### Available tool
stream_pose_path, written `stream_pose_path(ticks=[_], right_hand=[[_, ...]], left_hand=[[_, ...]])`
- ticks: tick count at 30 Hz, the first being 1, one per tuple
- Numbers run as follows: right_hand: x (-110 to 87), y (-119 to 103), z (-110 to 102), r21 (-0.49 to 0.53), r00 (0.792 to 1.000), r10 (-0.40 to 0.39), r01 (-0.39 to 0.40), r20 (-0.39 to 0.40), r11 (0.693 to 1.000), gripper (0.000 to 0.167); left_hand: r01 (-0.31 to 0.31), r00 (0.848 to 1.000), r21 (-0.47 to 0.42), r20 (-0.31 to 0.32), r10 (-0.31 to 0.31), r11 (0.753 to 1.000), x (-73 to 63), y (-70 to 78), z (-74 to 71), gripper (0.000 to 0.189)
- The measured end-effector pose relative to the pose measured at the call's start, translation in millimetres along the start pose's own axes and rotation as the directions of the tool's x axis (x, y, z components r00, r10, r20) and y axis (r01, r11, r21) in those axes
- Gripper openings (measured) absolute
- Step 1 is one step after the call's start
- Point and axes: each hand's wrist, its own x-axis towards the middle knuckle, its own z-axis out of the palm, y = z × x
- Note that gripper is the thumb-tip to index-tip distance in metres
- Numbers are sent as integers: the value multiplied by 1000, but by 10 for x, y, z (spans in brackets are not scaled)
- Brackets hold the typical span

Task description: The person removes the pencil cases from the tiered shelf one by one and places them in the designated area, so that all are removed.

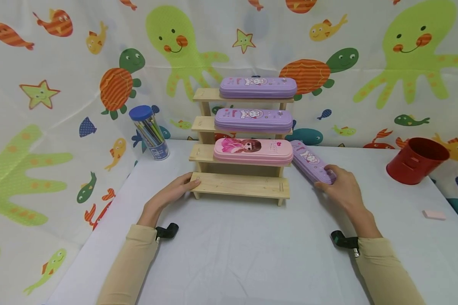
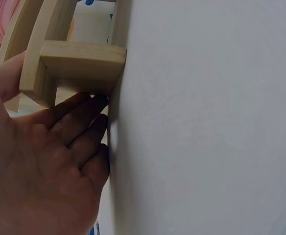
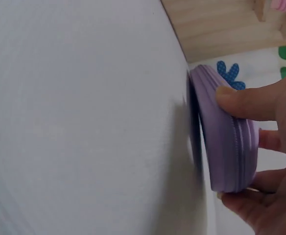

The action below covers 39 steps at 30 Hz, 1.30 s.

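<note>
My right hand [image 1: 343,188] pinches the near end of a purple pencil case [image 1: 311,161] to the right of a stepped wooden shelf [image 1: 238,184]. In the right wrist view the case [image 3: 226,142] sits between thumb and fingers, its near end tilted up off the white cloth. My left hand [image 1: 173,190] grips the left end of the lowest step, thumb on top; the left wrist view has its fingers [image 2: 84,122] beside the leg. Two purple pencil cases [image 1: 257,87] lie on the upper two steps. Below them lies a pink one [image 1: 253,151] with a doll picture. The lowest step is bare.
A clear tub of pencils with a blue lid [image 1: 149,131] stands at the back left. At the right are a red metal bucket [image 1: 417,161] and a small pink eraser-like block [image 1: 434,215]. A sea-animal curtain [image 1: 233,46] hangs behind the white table [image 1: 229,254].
</note>
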Motion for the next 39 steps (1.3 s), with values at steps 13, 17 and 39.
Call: stream_pose_path(ticks=[13, 17, 39], right_hand=[[17, -123, 47, -21, 988, -7, 10, 155, 1000, 79], [18, -160, 63, -10, 984, -54, 56, 169, 998, 77], [-31, -390, 180, 55, 959, -194, 186, 209, 981, 61]], left_hand=[[-8, 1000, 0, -4, 8, 1000, 11, -16, -1, 75], [-5, 1000, 2, -4, 5, 1000, 4, -2, 0, 76], [28, 1000, -3, 5, -28, 1000, -14, -13, 3, 79]])
